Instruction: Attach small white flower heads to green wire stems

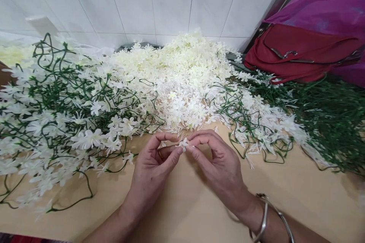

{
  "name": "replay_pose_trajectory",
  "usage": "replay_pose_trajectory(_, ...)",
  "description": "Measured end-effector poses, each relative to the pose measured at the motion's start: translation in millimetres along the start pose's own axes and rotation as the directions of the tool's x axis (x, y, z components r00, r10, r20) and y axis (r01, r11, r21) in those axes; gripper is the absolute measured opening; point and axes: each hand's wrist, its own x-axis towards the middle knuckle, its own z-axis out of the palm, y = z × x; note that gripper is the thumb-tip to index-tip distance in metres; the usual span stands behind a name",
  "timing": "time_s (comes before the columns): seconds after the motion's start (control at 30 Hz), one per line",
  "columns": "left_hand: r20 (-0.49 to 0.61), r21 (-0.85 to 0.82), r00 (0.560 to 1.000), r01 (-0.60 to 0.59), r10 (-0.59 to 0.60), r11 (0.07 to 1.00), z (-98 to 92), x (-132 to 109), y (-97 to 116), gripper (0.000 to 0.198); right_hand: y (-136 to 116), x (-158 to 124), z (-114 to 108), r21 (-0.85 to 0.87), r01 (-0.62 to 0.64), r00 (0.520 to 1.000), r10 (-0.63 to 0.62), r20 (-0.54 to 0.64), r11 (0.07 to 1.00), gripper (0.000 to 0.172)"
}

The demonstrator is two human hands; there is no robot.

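Note:
My left hand (152, 169) and my right hand (219, 163) meet above the tan table (182, 205), fingertips pinched together on one small white artificial flower (183, 144). Both hands are closed around it. A metal bangle (265, 216) circles my right wrist. Just beyond my fingers lies a big heap of loose white flower heads (185, 76). To the left sprawl green wire stems with white flowers attached (62, 117).
Bare green stems (327, 121) pile up on the right, with some flowered ones (256, 121) near my right hand. A red bag (299, 53) and purple cloth (327, 3) sit at the back right. A white tiled wall (142, 0) stands behind.

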Motion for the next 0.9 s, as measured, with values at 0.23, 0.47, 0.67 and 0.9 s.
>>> replay_pose_trajectory(0.23, -0.002, 0.09, 1.0, 0.017, -0.016, 0.996, -4.1, 1.5, -1.4, 0.022, -1.6, 1.2, -0.2, 0.022, -0.064, 0.998, 0.064, 0.026, 0.998, 0.012)
replay_pose_trajectory(0.47, -0.022, 0.062, 0.999, -0.037, 0.039, 0.997, -1.9, 0.8, -6.7, 0.011, -1.5, -1.9, 2.1, 0.026, -0.094, 0.994, 0.092, 0.052, 0.995, 0.012)
replay_pose_trajectory(0.67, 0.028, 0.102, 0.997, -0.075, 0.072, 0.992, -2.6, 0.8, -6.8, 0.003, 1.1, -2.2, 0.9, 0.103, -0.18, 0.982, 0.173, 0.073, 0.978, 0.009)
replay_pose_trajectory(0.9, 0.052, 0.123, 0.992, -0.121, 0.115, 0.985, -3.3, -0.8, -6.0, 0.002, 6.5, -0.6, -0.7, 0.264, -0.281, 0.958, 0.254, 0.133, 0.923, 0.011)
